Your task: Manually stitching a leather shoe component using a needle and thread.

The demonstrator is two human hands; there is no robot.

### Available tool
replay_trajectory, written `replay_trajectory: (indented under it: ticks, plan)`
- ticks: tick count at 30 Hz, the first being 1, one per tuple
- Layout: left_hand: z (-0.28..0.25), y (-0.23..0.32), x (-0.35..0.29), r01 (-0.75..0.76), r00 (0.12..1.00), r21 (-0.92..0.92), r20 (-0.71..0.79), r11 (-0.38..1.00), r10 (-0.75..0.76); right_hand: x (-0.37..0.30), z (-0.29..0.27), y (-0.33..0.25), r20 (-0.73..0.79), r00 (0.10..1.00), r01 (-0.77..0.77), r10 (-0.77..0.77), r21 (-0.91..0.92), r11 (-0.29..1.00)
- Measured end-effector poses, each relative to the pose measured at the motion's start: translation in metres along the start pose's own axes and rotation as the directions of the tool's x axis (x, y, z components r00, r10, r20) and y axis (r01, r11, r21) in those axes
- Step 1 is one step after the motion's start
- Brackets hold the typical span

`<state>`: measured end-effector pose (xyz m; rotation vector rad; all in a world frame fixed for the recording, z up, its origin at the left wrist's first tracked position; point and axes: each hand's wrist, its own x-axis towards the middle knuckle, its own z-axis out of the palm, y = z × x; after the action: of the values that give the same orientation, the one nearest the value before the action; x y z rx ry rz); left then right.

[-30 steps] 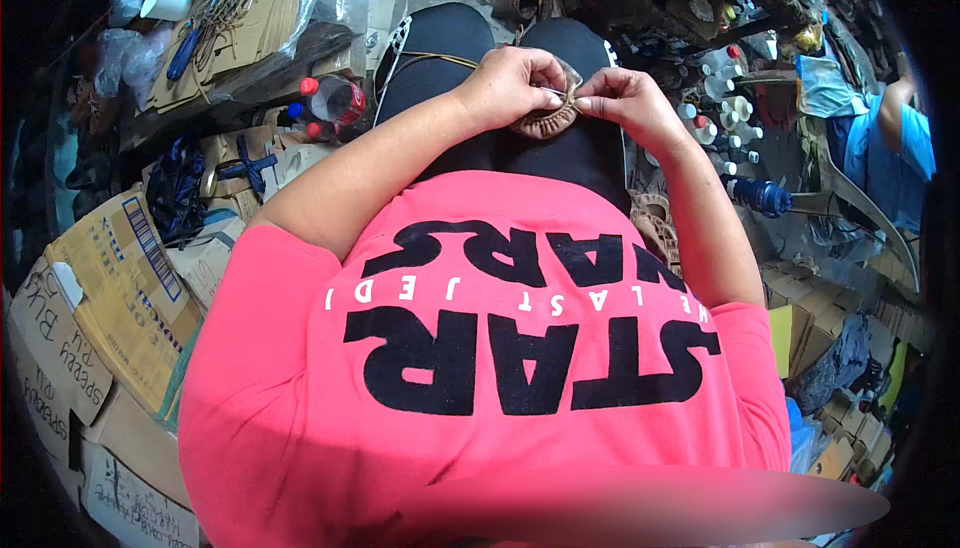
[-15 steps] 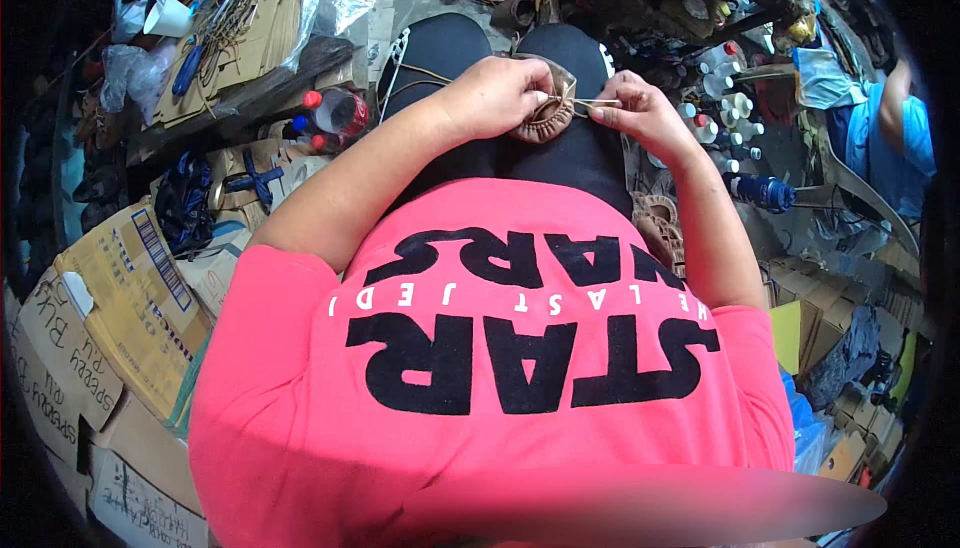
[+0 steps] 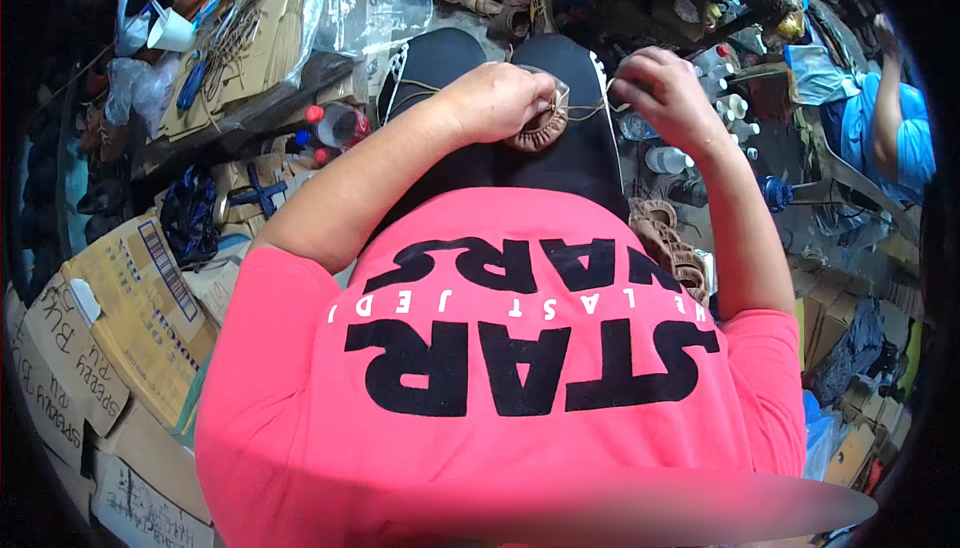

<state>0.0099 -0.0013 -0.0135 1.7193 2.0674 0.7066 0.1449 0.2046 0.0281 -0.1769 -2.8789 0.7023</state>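
A brown moccasin-like shoe upper [image 3: 542, 135] with a gathered, puckered edge rests over my thighs, between the knees. My left hand [image 3: 503, 98] is closed on its far left side, with the fingers partly hiding it. From the upper a thin tan cord [image 3: 588, 109] runs right to my right hand [image 3: 665, 93], whose fingers are pinched together around it beyond my right knee. Any needle in those fingers is too small to make out. More brown stitched uppers [image 3: 668, 243] lie beside my right hip.
Several plastic bottles [image 3: 668, 160] stand right of my legs, and a red-capped bottle [image 3: 338, 126] lies at the left. Cardboard boxes [image 3: 130, 298] are piled at the left. A person in blue [image 3: 905, 133] is at the far right. A white cup [image 3: 172, 30] sits at upper left.
My right hand has moved right and away from the upper, with a longer stretch of cord between them. My left hand keeps hold of the upper.
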Motion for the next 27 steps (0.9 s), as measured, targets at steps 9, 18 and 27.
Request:
replay_trajectory:
  ticks: [9,18,27]
  plan:
    - [0.002,-0.001,-0.003,-0.004,1.0,-0.008,0.005,1.0,0.004,0.018,0.016,0.009,0.19,0.982,-0.06,0.007,0.279,0.958]
    - [-0.003,0.002,0.001,0.018,0.999,-0.031,0.046,0.999,-0.017,-0.011,0.0,0.035,0.074,0.979,-0.191,0.19,0.01,0.981]
    - [-0.001,-0.008,-0.005,-0.018,0.999,-0.026,0.046,0.999,0.019,0.007,0.029,-0.027,0.369,0.887,0.355,-0.279,-0.155,0.922]
